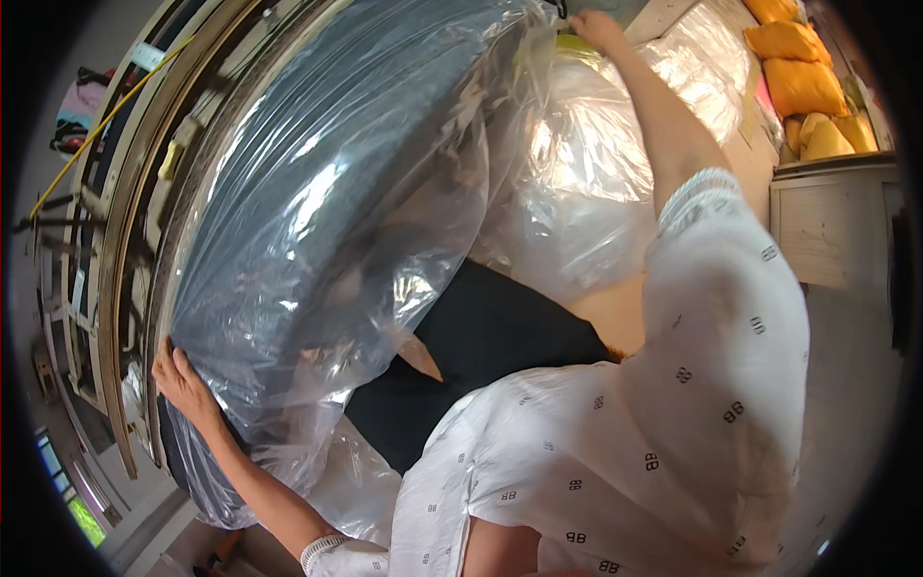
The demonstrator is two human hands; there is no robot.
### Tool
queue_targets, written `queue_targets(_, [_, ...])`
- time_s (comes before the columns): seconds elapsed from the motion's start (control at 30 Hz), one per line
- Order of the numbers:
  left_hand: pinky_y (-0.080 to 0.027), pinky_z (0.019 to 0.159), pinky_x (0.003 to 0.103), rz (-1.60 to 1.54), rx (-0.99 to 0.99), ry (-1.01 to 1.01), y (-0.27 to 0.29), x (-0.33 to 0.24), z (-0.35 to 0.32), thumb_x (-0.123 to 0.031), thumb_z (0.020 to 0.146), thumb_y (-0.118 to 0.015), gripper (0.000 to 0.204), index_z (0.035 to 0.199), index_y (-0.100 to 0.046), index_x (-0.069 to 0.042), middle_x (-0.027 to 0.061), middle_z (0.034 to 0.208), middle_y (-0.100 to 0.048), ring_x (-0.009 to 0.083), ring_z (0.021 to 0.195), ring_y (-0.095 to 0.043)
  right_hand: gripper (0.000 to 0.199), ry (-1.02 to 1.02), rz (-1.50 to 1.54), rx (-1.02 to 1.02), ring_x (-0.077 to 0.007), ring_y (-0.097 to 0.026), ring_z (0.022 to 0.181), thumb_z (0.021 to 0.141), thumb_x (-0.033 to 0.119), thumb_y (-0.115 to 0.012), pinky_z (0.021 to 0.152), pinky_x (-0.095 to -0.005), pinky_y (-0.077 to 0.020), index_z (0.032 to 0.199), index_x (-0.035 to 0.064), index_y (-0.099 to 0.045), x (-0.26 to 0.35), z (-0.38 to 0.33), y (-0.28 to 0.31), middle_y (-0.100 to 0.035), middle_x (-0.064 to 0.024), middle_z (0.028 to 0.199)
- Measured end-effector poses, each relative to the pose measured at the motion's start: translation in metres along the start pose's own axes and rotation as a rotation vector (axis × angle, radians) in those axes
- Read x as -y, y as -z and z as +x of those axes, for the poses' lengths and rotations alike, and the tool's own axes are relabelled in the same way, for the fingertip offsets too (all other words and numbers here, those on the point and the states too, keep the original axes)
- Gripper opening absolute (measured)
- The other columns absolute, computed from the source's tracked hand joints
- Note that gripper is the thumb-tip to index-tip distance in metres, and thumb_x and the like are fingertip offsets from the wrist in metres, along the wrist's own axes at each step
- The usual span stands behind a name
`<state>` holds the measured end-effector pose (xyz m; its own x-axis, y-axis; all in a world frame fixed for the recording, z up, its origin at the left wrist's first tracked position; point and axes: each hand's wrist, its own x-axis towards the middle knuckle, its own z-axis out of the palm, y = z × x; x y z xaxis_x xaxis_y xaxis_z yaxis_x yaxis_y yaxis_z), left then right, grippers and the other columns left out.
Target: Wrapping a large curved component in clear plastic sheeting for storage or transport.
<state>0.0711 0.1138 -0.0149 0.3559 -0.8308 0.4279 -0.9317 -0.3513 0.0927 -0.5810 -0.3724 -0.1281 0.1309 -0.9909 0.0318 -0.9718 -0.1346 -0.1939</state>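
A big dark grey cushion (317,192) wrapped in a clear plastic bag (404,125) fills the left and middle of the view. My left hand (181,383) presses flat against the cushion's lower left edge, fingers spread over the plastic. My right hand (594,29) reaches far up to the top of the bag and grips the plastic there. Loose, shiny plastic (577,192) bunches under my right arm. My white patterned sleeves and top (673,413) cover the lower right.
Curved wooden frames (125,212) stand stacked at the left. Several yellow-orange cushions (803,77) lie on a pale wooden cabinet (832,221) at the upper right. A black surface (490,337) shows below the bag.
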Motion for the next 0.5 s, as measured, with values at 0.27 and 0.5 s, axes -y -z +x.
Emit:
queue_targets(0.27, [-0.038,0.086,0.035,-0.017,0.021,0.166,-0.007,-0.015,0.007,-0.026,0.094,-0.043,0.033,0.113,-0.055,-0.002,0.0152,0.106,-0.052,0.0278,0.099,-0.050,0.034,-0.395,0.601,0.196,-0.0285,-0.065,0.077,0.078,0.029,-0.061,0.071,-0.0371,-0.0506,0.099,0.0022,-0.061,0.036,-0.095,-0.214,-0.066,-0.0151,0.085])
queue_targets(0.5, [-0.039,0.085,0.033,-0.066,0.005,0.164,-0.011,-0.013,0.010,-0.028,0.094,-0.045,0.034,0.114,-0.054,-0.002,0.0127,0.104,-0.050,0.0247,0.098,-0.050,0.032,-0.578,0.119,0.189,-0.0301,-0.062,0.085,0.080,0.033,-0.062,0.072,-0.0395,-0.0477,0.090,0.0034,-0.055,-0.007,-0.211,-0.196,-0.064,-0.0149,0.088])
